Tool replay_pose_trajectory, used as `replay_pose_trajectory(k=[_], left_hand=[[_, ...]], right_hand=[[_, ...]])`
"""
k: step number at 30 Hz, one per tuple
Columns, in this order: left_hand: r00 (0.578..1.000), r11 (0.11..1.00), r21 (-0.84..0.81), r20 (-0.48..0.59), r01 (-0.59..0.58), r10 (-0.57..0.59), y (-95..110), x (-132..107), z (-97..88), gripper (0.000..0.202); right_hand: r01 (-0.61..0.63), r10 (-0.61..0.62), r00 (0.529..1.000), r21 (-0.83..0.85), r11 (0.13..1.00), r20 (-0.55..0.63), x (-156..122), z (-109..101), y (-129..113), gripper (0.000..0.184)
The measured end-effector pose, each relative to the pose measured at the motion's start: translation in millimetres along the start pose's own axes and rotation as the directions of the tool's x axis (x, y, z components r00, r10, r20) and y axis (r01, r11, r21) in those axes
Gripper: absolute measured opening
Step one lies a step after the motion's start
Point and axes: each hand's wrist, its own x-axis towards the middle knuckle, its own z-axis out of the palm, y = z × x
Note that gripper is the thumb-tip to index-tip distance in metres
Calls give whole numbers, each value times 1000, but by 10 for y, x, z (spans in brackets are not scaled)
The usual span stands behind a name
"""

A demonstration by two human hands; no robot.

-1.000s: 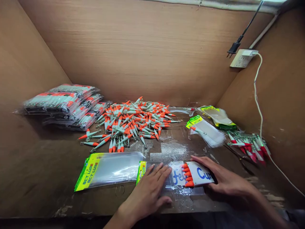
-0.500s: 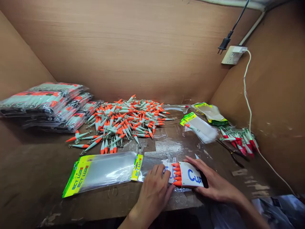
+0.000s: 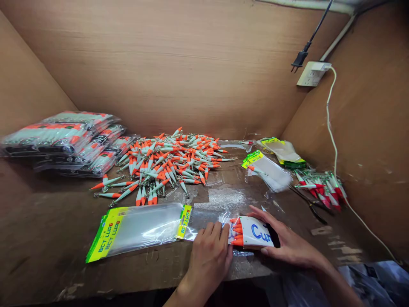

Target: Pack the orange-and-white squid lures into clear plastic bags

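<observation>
My right hand [image 3: 284,238] is curled round the right end of a flat white holder [image 3: 255,232] with blue handwriting on it. Orange tips of several fishing lures [image 3: 237,230] stick out of its left end. Close by, my left hand [image 3: 211,249] presses its fingers together on a clear plastic bag [image 3: 200,219] with a yellow-green header. The bag's open end lies by the lure tips, but my fingers hide part of it. Left of this, more header bags [image 3: 140,230] lie in a flat overlapping stack.
Behind is a heap of orange-and-white lures [image 3: 172,162], with packed bags [image 3: 64,140] piled to its left. At right lie pliers [image 3: 315,209], red-and-white lures [image 3: 322,187] and more header bags [image 3: 270,170]. A white cable [image 3: 330,123] hangs down from a socket [image 3: 313,73].
My left hand has shifted slightly right, nearer the orange tips, and its fingers are drawn closer together. My right hand stays round the holder.
</observation>
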Motion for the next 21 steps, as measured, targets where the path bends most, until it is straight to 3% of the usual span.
replay_pose_trajectory(k=[5,9,15,21], left_hand=[[1000,999,-47,-8,-3,3,-97,11,-5,29],[1000,985,-175,-7,-2,1,-192,15,-44,23],[999,980,-197,24,-17,22,-229,32,-146,42],[975,952,-278,140,-128,172,-391,418,-298,48]], right_hand=[[-19,18,1000,40,999,14,7,-6,46,95],[-20,22,999,-43,999,47,5,-21,46,93],[-26,34,998,-138,990,52,-15,-51,9,89],[-7,17,998,-153,988,64,-23,-64,-2,88]])
